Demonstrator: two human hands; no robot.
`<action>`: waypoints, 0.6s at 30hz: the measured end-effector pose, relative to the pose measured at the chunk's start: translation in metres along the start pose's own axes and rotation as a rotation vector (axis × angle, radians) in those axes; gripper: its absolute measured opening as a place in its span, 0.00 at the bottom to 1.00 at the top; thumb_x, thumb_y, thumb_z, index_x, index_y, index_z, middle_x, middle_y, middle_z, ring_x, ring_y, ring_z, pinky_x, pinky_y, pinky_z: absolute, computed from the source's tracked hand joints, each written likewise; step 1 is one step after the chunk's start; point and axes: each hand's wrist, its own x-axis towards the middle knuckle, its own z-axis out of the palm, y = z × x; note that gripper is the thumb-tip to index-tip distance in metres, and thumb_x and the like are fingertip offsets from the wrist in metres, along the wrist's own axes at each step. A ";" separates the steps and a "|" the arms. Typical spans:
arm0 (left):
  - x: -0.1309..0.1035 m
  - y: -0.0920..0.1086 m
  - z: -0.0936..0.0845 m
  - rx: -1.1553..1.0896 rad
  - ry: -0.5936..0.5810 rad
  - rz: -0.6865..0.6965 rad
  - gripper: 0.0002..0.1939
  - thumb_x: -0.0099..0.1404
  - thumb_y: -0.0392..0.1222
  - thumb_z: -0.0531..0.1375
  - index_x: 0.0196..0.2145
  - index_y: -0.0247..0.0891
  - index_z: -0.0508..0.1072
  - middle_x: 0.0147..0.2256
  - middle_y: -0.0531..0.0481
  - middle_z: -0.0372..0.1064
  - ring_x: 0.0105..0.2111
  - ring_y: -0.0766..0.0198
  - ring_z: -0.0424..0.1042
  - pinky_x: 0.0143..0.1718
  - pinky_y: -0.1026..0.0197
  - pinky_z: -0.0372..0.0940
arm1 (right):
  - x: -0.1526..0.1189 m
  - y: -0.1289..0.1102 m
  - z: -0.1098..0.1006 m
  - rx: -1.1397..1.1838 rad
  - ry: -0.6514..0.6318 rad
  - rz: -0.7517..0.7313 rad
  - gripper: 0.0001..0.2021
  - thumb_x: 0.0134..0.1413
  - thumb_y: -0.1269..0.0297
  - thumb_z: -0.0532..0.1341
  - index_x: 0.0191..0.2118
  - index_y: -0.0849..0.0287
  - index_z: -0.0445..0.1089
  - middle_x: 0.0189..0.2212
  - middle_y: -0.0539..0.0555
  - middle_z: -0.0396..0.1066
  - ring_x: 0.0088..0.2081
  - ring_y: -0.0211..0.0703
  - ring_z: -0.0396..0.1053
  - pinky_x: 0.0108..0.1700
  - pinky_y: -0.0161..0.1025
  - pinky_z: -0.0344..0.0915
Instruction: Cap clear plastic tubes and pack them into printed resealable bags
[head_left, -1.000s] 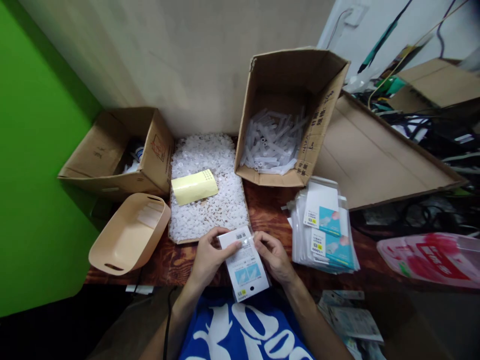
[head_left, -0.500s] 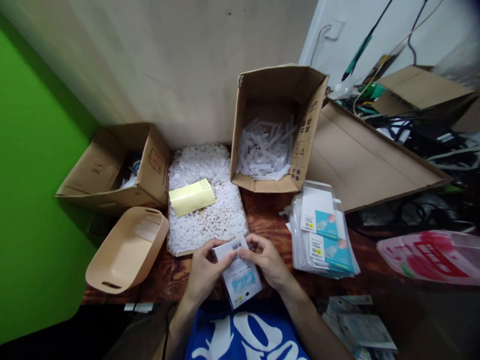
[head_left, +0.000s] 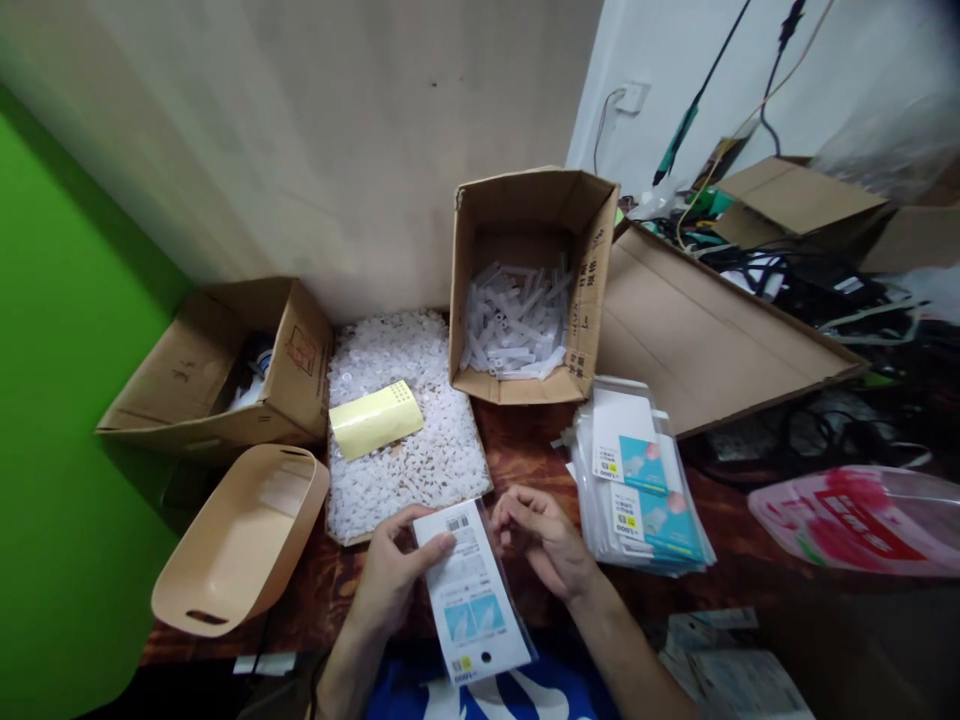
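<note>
My left hand (head_left: 397, 570) is closed on a packet (head_left: 472, 605), thumb across its face. The packet is a white printed card in a clear plastic sleeve, with a barcode at the far end, blue pictures and a dark hanging hole at the near end. Beside its right edge is my right hand (head_left: 544, 545), fingers curled and thumb close to the index finger; whatever may be pinched there is too small to make out. Just beyond the hands lies a tray of small white pieces (head_left: 412, 480), with a yellow sticker sheet (head_left: 375, 418) on top.
A stack of similar packets (head_left: 637, 490) lies to the right. Behind stands a cardboard box (head_left: 592, 300) of translucent tubes (head_left: 514, 320). On the left are a beige plastic basket (head_left: 285, 560) and another cardboard box (head_left: 300, 350). A pink plastic bag (head_left: 847, 520) lies far right.
My right hand has come off the packet's face to its right side. The packet, in my left hand, now shows more of its printed side. The camera view has shifted somewhat.
</note>
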 end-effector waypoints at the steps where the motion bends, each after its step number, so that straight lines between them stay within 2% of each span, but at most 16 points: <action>1: 0.000 0.001 -0.001 -0.001 0.004 -0.003 0.18 0.47 0.48 0.75 0.30 0.35 0.75 0.26 0.50 0.75 0.26 0.62 0.73 0.29 0.63 0.69 | 0.000 -0.002 -0.001 -0.039 -0.007 -0.030 0.17 0.54 0.53 0.70 0.27 0.63 0.71 0.26 0.52 0.72 0.24 0.34 0.66 0.28 0.32 0.65; 5: -0.001 0.008 -0.002 0.049 0.013 0.020 0.18 0.47 0.47 0.75 0.30 0.35 0.76 0.26 0.51 0.74 0.26 0.63 0.72 0.29 0.65 0.68 | -0.002 -0.006 0.004 -0.165 -0.114 -0.069 0.18 0.62 0.49 0.63 0.33 0.62 0.70 0.29 0.52 0.70 0.27 0.37 0.68 0.30 0.34 0.66; 10: -0.001 0.011 -0.004 0.141 -0.039 0.032 0.17 0.48 0.47 0.75 0.31 0.35 0.76 0.28 0.49 0.76 0.28 0.62 0.73 0.30 0.65 0.68 | -0.001 0.000 0.012 -0.318 -0.197 -0.077 0.18 0.55 0.53 0.70 0.31 0.61 0.66 0.27 0.48 0.66 0.29 0.33 0.64 0.31 0.30 0.60; 15: -0.004 0.006 -0.005 0.070 -0.080 -0.034 0.19 0.47 0.48 0.75 0.31 0.35 0.75 0.29 0.48 0.77 0.28 0.61 0.73 0.31 0.63 0.69 | 0.001 0.011 0.003 -0.188 -0.183 0.045 0.21 0.49 0.51 0.73 0.27 0.60 0.63 0.20 0.45 0.65 0.16 0.29 0.57 0.16 0.28 0.52; 18: -0.005 0.002 -0.002 -0.021 -0.108 -0.070 0.20 0.46 0.48 0.76 0.30 0.34 0.74 0.28 0.48 0.76 0.26 0.62 0.72 0.29 0.63 0.68 | -0.002 0.016 -0.001 -0.123 -0.211 0.064 0.22 0.49 0.48 0.72 0.28 0.59 0.64 0.16 0.44 0.65 0.12 0.30 0.55 0.13 0.28 0.51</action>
